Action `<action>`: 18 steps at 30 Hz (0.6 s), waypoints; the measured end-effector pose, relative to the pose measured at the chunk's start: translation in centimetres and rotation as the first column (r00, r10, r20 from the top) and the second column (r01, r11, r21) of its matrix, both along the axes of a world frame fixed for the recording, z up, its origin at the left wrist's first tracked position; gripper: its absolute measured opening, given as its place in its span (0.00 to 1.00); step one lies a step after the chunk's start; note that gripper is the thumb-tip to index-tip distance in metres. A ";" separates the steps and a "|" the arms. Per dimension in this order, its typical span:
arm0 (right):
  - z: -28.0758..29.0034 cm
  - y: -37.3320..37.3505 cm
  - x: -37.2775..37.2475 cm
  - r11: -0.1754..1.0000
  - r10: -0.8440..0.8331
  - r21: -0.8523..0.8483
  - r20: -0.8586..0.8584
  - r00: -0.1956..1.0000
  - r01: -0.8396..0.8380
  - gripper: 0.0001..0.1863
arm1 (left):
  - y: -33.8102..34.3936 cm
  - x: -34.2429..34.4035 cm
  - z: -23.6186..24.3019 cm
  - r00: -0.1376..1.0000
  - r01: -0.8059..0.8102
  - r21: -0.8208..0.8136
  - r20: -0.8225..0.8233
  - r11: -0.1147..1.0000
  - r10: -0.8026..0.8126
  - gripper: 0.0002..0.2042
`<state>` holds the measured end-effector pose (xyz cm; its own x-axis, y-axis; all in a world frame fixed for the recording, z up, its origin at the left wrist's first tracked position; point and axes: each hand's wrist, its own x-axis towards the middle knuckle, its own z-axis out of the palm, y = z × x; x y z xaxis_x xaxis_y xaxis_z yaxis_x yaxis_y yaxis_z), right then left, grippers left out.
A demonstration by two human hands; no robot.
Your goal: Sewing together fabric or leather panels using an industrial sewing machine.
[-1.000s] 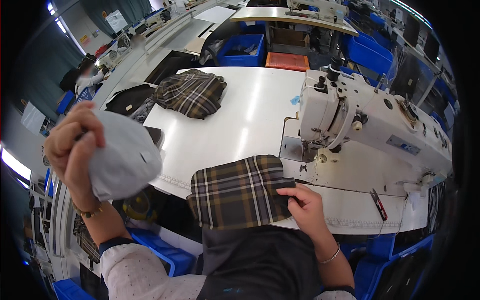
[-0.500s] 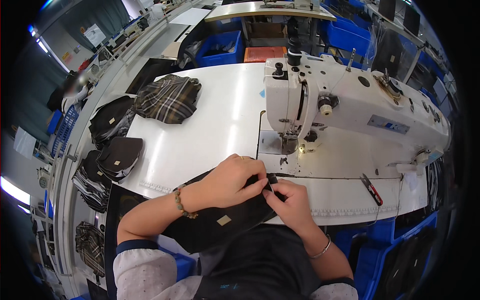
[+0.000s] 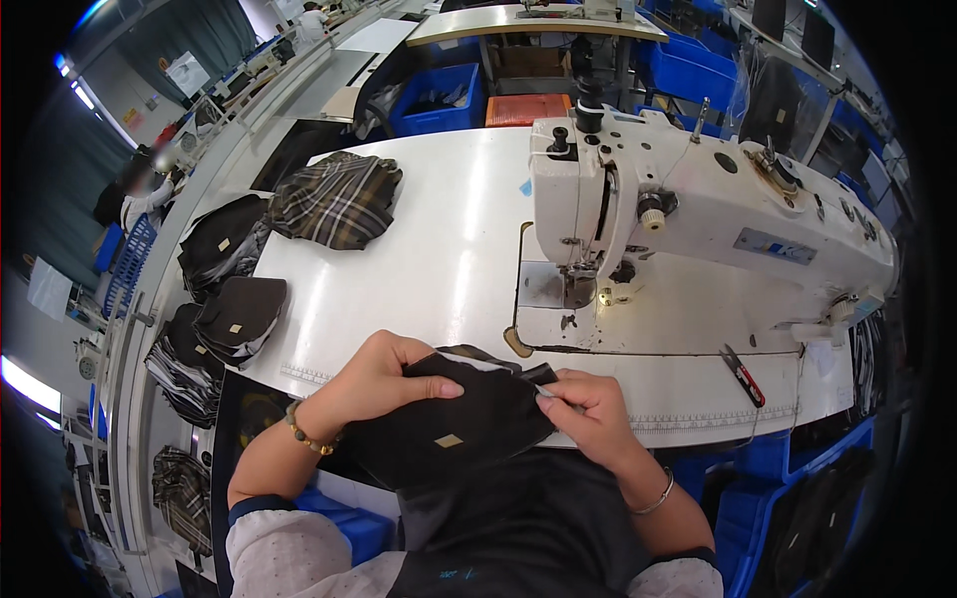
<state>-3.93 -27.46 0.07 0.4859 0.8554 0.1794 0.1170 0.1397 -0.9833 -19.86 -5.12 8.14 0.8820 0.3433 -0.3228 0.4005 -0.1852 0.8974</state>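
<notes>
A dark fabric piece (image 3: 444, 434) with a small beige patch lies at the front edge of the white sewing table (image 3: 419, 279). My left hand (image 3: 399, 379) grips it from the left, thumb on top and fingers hidden beneath. My right hand (image 3: 583, 404) pinches its right corner, where a short dark strip and a light edge show. Just beyond stands a white industrial sewing machine (image 3: 718, 219). Red-handled thread snips (image 3: 746, 384) lie right of my right hand.
Stacks of dark cut pieces (image 3: 239, 314) line the table's left side, near a plaid pile (image 3: 334, 199). Blue bins (image 3: 434, 95) stand behind and below right. A co-worker (image 3: 145, 194) sits at the far left.
The pale piece and flat plaid piece gave way to the dark piece in both hands. Since the middle frame, my left hand has moved down and left from the corner.
</notes>
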 end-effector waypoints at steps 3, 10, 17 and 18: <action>1.2 -0.9 0.4 0.995 0.082 -0.065 0.072 0.994 -0.077 0.05 | -0.7 -0.3 1.8 0.979 0.168 0.315 0.054 0.934 -0.195 0.13; 0.9 0.4 4.0 0.997 0.036 -0.069 0.134 0.990 -0.027 0.09 | -0.3 2.8 -1.5 0.980 0.186 0.359 -0.003 0.914 -0.198 0.17; 2.2 2.0 7.9 0.976 0.141 -0.196 0.232 0.963 -0.095 0.08 | 1.5 7.9 -2.0 0.941 0.326 0.066 0.072 0.943 -0.330 0.12; 2.2 2.2 8.3 0.967 0.152 -0.237 0.233 0.960 -0.096 0.08 | 1.6 8.7 -1.6 0.947 0.317 0.003 0.047 0.948 -0.317 0.12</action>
<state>4.40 -25.22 2.29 0.3379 0.9378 0.0801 0.3564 -0.0487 -0.9331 -11.16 -3.55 6.55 0.9591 0.0422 -0.2799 0.2797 -0.2916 0.9147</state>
